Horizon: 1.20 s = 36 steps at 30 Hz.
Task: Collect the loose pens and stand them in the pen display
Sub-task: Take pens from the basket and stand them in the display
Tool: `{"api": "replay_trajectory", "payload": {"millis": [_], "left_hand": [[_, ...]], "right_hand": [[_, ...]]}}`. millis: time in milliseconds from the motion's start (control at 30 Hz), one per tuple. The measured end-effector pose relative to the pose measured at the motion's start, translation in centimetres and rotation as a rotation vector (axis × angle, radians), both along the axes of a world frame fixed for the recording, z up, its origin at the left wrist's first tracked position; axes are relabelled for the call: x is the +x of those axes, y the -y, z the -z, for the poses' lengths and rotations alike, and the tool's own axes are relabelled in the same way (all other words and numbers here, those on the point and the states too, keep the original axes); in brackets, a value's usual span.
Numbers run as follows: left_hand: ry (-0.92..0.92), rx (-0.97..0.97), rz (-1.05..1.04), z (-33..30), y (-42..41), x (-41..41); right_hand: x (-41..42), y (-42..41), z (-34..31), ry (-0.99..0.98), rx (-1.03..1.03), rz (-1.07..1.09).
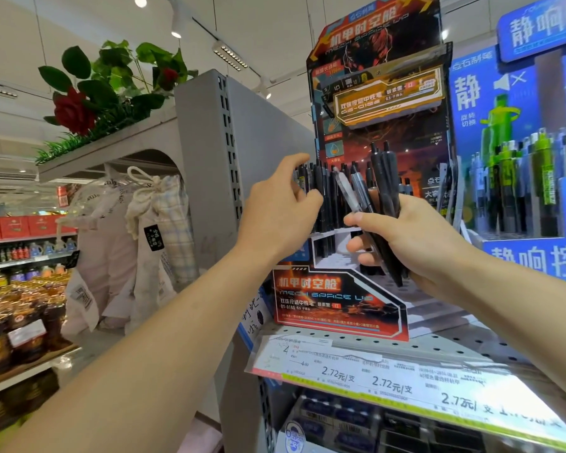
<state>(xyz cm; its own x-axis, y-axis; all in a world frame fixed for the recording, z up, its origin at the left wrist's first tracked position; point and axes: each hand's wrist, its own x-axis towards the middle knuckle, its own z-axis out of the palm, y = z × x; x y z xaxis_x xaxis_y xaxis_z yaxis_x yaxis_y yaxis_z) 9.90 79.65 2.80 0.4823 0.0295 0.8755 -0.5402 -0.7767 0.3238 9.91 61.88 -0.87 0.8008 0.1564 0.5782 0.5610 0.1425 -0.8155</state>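
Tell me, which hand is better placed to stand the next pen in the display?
The left hand: it is free, with fingers at the pens standing in the red display. The right hand is occupied, gripping the bundle of loose pens.

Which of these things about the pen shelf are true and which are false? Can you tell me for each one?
1. The right hand grips a bunch of dark pens. True.
2. The left hand reaches to the pens standing in the pen display. True.
3. The pen display is mostly green. False: it is red, orange and black; the blue display beside it holds the green pens.
4. A red rose sits on top of the grey shelf unit to the left. True.
5. The price labels hang above the pen display. False: they run along the shelf edge below it.
6. Both hands hold nothing. False: the right hand holds pens.
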Motion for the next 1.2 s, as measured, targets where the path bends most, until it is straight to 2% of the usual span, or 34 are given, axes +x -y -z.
{"api": "replay_trajectory", "payload": {"millis": [167, 433, 633, 767, 933, 1200], "left_hand": [[0.013, -0.072, 0.181, 0.4, 2.3, -0.9], [-0.011, -0.191, 0.226, -0.5, 2.5, -1.6], [0.047, -0.357, 0.339, -1.2, 1.6, -1.5], [0.169, -0.448, 0.366, -2.2, 0.4, -1.4], [0.266, -0.349, 0.239, -2.1, -0.5, -1.0], [0.233, -0.213, 0.168, -1.7, -0.6, -0.5]], "right_hand": [[0.0, -0.2, 0.1, 0.062, -0.021, -0.092], [0.4, 0.1, 0.2, 0.069, -0.015, -0.122], [0.5, 0.5, -0.1, 0.053, -0.075, -0.066], [0.7, 0.6, 0.1, 0.036, -0.112, 0.003], [0.9, 0.7, 0.2, 0.075, -0.162, 0.052], [1.4, 0.6, 0.1, 0.064, -0.11, 0.088]]}}
